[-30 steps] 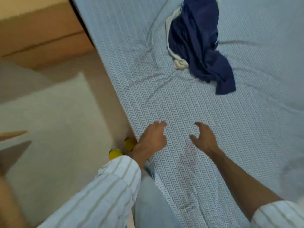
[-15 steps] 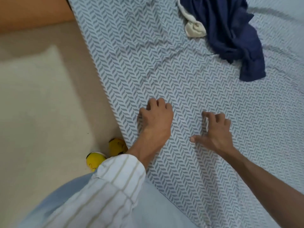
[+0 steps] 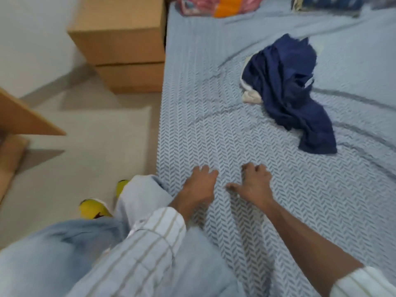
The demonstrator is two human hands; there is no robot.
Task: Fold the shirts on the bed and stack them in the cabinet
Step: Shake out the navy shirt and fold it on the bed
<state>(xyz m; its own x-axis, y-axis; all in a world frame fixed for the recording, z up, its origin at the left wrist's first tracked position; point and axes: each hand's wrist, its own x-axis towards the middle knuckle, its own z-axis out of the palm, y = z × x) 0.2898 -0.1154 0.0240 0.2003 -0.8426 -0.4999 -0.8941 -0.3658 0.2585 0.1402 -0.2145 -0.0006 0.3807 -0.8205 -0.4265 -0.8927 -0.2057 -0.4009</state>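
Note:
A crumpled navy shirt [image 3: 287, 93] lies on the bed [image 3: 203, 108], which has a blue herringbone sheet. A bit of white cloth [image 3: 250, 97] shows under the shirt's left edge. My left hand [image 3: 200, 185] and my right hand [image 3: 255, 185] press side by side on the sheet near the bed's left edge, fingers bent with the tips down, holding nothing. The shirt is well beyond both hands, up and to the right. No cabinet interior is in view.
A brown two-tier box-like unit [image 3: 122, 43] stands on the floor against the bed's far left side. A wooden panel edge [image 3: 23, 118] juts in at the left. Yellow shoes [image 3: 94, 209] and my jeans-clad leg [image 3: 141, 194] are by the bed edge. Colourful bundles [image 3: 220, 5] lie at the bed's head.
The view has lifted, bringing the brown unit and the bed's head into sight. Both hands stay pressed on the sheet, now closer together. The navy shirt has not moved.

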